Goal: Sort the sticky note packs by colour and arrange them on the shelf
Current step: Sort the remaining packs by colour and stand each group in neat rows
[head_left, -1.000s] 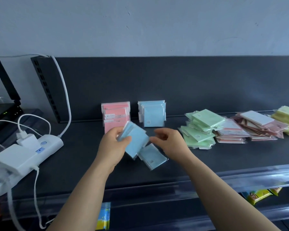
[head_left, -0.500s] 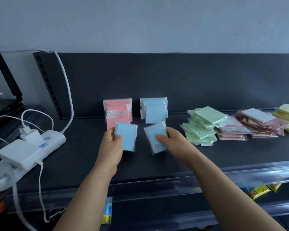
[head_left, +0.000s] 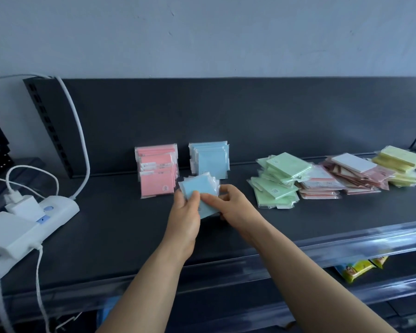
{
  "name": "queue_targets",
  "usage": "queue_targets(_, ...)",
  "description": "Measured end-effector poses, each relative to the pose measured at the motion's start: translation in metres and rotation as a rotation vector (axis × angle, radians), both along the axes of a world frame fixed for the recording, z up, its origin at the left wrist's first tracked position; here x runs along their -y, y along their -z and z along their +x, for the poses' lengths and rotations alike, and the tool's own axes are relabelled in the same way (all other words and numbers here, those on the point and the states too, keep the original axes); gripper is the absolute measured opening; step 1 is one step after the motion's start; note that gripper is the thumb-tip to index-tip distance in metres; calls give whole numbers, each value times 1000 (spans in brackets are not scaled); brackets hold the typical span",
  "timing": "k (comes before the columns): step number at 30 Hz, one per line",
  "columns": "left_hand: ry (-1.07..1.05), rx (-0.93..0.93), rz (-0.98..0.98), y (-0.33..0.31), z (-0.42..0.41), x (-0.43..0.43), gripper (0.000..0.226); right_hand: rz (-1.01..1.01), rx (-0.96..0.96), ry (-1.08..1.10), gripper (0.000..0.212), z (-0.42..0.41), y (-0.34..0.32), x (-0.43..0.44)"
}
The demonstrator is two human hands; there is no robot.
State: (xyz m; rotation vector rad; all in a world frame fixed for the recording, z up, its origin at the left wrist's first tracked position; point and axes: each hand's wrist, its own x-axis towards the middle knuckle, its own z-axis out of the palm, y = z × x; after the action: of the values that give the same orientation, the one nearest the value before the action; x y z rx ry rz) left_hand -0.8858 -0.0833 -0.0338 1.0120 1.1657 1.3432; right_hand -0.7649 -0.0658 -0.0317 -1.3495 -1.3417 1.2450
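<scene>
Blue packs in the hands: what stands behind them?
A row of blue packs stands upright against the shelf's back panel. The held packs cover part of its lower edge.

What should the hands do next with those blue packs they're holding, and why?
Probably stand them upright at the front of the blue row that leans on the back panel. The left hand and right hand grip the blue packs together just in front of that row, and the colours match. The pink row beside it does not match.
</scene>
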Motion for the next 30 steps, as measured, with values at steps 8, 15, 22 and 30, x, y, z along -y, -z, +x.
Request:
queue_targets(8, 34, -136, -41, 2, 2, -11, 37, -2, -172, -95, 35, 16, -2, -10)
queue_targets(15, 32, -632, 132, -3, -5, -34, 55, 239, 532, -128, 42, 42, -23, -39)
queue_targets(22, 144, -844, 55, 5, -7, -56, 41, 108, 528, -57, 69, 44, 0, -50)
queue_targets(30, 11, -870, 92, -2, 1, -87, 36, 127, 356, 109, 51, 38, 5, -82)
